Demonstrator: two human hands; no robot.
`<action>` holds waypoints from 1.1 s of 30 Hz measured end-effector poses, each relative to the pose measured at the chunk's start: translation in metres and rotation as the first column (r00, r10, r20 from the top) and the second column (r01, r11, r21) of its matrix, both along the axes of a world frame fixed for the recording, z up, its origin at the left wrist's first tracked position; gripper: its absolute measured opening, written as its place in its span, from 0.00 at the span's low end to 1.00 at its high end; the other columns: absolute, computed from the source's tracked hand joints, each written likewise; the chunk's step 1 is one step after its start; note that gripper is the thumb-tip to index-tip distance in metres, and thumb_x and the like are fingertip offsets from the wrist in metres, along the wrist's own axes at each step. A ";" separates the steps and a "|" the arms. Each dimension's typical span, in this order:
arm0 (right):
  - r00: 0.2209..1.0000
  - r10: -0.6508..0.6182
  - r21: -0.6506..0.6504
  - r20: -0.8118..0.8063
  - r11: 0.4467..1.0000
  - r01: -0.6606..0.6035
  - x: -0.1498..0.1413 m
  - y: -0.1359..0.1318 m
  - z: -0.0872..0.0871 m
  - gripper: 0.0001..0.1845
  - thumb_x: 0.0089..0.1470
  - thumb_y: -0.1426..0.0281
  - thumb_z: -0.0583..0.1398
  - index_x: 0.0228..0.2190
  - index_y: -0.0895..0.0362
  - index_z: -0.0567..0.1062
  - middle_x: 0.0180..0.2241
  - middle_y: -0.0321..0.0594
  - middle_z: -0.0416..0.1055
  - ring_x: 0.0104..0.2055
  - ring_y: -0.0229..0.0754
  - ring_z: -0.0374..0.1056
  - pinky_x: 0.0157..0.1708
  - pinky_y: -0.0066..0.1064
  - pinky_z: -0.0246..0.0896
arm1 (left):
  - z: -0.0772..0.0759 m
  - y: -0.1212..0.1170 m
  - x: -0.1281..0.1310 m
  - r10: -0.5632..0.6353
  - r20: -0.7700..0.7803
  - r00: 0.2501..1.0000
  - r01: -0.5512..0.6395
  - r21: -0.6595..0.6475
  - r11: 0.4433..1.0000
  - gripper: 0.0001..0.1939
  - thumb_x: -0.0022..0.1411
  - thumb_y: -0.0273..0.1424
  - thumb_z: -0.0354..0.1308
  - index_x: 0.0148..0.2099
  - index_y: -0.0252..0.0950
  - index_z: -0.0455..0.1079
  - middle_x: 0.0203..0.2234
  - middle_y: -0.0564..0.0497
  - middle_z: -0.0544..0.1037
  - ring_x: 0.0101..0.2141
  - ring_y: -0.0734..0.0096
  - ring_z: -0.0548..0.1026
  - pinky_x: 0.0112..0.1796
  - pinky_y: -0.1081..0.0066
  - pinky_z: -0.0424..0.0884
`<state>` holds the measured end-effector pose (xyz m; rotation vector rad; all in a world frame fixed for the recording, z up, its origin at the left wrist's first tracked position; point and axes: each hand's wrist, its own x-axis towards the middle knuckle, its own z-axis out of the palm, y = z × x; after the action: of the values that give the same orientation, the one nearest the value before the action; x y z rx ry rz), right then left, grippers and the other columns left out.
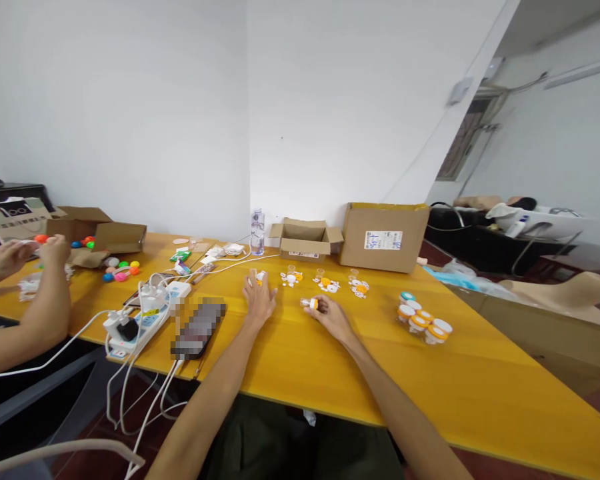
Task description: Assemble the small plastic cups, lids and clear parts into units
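My left hand [259, 300] lies flat on the yellow table [330, 373], fingers spread, its tips close to a small orange and white piece [260, 275]. My right hand [330, 315] is closed round a small orange and white object [311, 304] held just above the tabletop. Beyond my hands runs a row of small orange and white figures [329, 285], each with a little clear cup behind it. To the right stands a cluster of small jars with orange lids [424, 319].
Two cardboard boxes [384, 236] and a water bottle [257, 231] stand at the far edge. A power strip with plugs and cables [145, 313] and a dark phone [199, 329] lie at left. Another person's hands [25, 253] work by coloured balls [121, 270] at far left.
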<state>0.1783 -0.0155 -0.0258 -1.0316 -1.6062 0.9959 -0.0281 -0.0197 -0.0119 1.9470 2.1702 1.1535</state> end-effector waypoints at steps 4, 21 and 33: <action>1.000 -0.001 0.011 -0.004 1.000 0.001 -0.001 0.002 -0.006 0.21 0.37 0.52 0.66 0.29 0.53 0.71 0.29 0.39 0.77 0.33 0.47 0.72 0.36 0.38 0.67 | -0.007 0.010 -0.008 0.075 -0.064 0.995 -0.081 -0.103 0.991 0.27 0.63 0.43 0.48 0.63 0.45 0.61 0.66 0.41 0.50 0.64 0.33 0.45 0.56 0.36 0.47; 1.000 0.018 0.004 -0.009 1.000 -0.018 0.002 -0.002 -0.011 0.23 0.40 0.50 0.65 0.31 0.54 0.71 0.29 0.39 0.74 0.32 0.44 0.69 0.33 0.35 0.65 | -0.002 0.064 -0.010 0.046 -0.092 0.995 -0.058 -0.125 0.991 0.23 0.66 0.34 0.44 0.62 0.47 0.63 0.65 0.44 0.56 0.63 0.36 0.51 0.56 0.38 0.50; 1.000 0.004 0.010 0.012 1.000 -0.004 0.002 -0.005 -0.010 0.22 0.41 0.51 0.65 0.31 0.53 0.72 0.28 0.37 0.74 0.30 0.43 0.68 0.32 0.34 0.65 | 0.006 0.073 -0.013 -0.003 -0.053 0.999 -0.005 -0.149 0.989 0.21 0.65 0.31 0.45 0.58 0.44 0.67 0.67 0.45 0.49 0.64 0.40 0.50 0.58 0.41 0.51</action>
<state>0.1808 -0.0201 -0.0362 -1.0295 -1.6218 0.9846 -0.0406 0.0530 -0.0058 1.9354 2.2117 0.9194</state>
